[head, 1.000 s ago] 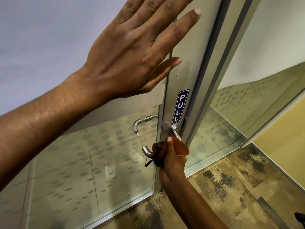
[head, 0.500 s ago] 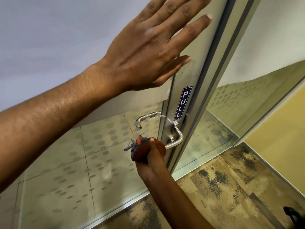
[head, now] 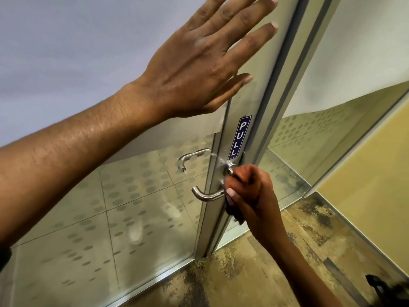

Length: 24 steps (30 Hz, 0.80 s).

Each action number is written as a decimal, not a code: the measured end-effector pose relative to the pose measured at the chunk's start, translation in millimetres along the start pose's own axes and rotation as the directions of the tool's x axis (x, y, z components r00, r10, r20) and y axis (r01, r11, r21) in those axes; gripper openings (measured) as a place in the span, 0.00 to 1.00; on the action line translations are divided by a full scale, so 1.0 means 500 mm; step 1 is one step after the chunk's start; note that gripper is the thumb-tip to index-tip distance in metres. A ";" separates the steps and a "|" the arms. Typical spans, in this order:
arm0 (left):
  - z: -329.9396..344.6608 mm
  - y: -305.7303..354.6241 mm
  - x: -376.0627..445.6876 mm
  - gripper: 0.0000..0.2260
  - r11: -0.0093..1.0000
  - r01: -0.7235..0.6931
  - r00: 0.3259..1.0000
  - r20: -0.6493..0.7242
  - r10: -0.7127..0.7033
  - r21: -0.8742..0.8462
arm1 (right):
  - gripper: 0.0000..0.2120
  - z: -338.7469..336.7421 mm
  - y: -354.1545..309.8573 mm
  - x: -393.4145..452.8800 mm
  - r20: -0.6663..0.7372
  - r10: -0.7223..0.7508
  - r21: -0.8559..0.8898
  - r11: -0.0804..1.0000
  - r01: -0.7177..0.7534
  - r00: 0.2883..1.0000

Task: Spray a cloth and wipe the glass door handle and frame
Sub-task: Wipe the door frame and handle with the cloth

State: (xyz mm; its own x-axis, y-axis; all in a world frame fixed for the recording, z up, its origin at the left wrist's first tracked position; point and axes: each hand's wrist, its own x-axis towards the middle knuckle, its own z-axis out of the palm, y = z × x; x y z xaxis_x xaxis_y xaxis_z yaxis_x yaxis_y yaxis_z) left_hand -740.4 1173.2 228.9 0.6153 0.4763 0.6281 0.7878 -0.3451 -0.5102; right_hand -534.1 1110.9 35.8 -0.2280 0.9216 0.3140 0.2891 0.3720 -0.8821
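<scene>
Left forearm: bare, reaching from the lower left edge up and to the right across the glass.
Left hand: flat and open, fingers spread and straight, palm toward the door; fingertips lie over the metal frame, thumb pointing at it. It grips nothing.
Right hand: comes up from the lower right, curled into a fist at the handle's base, thumb nail facing the camera. It is closed around a dark cloth.
Cloth: dark, bunched, mostly hidden in the fist; a crumpled bit sticks out below the fingers, pressed against the frame where the handle is mounted.
Door handle: brushed metal lever, round tube with a hooked end, sticking out to the left of the fist. Its round mounting sits just above the knuckles.
Second handle: same curved shape, seen through the glass on the far side.
Door frame: smooth, matte silver metal strip, running diagonally from top to floor.
Sign: narrow dark-blue sticker on the frame just above the handle, white letters stacked vertically, reading "PULL".
Glass door: frosted white above; lower part clear with rows of grey oval dots.
Floor: mottled tan and dark carpet.
Far wall: plain yellow, on the right.
</scene>
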 end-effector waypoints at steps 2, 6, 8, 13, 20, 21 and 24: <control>0.000 0.001 0.001 0.27 1.000 -0.009 1.000 -0.021 0.009 0.006 | 0.22 0.021 0.028 0.026 0.031 -0.113 -0.471 0.875 0.114 0.993; 0.004 0.002 0.003 0.27 1.000 -0.009 1.000 -0.028 0.009 0.016 | 0.27 0.120 0.075 0.024 0.107 -0.358 -0.678 0.656 0.332 0.928; 0.005 0.002 0.003 0.27 1.000 -0.012 0.999 -0.030 0.013 0.018 | 0.19 0.166 0.091 0.030 0.075 -0.459 -0.654 0.648 0.391 0.885; 0.009 -0.001 0.001 0.27 1.000 -0.009 1.000 -0.004 0.009 0.003 | 0.15 0.198 0.140 0.036 0.276 -0.499 -0.738 0.438 0.514 0.822; 0.010 0.001 0.001 0.27 1.000 0.007 1.000 0.010 -0.007 -0.001 | 0.28 0.150 0.177 0.014 0.378 -0.582 -0.696 0.333 0.636 0.720; 0.009 0.001 0.002 0.27 1.000 0.003 1.000 0.001 -0.003 -0.002 | 0.30 0.143 0.179 0.013 0.396 -0.599 -0.681 0.317 0.660 0.696; 0.007 0.001 0.003 0.27 1.000 -0.012 1.000 -0.027 0.013 0.010 | 0.40 0.123 0.201 0.001 0.469 -0.569 -0.662 0.280 0.695 0.676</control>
State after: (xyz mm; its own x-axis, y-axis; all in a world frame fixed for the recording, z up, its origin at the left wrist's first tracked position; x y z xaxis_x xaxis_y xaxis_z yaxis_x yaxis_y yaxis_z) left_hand -739.4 1176.4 227.7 0.6256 0.4502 0.6371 0.7799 -0.3426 -0.5238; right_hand -562.2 1141.8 -74.2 -0.7543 0.3596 0.5493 0.5381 0.8180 0.2034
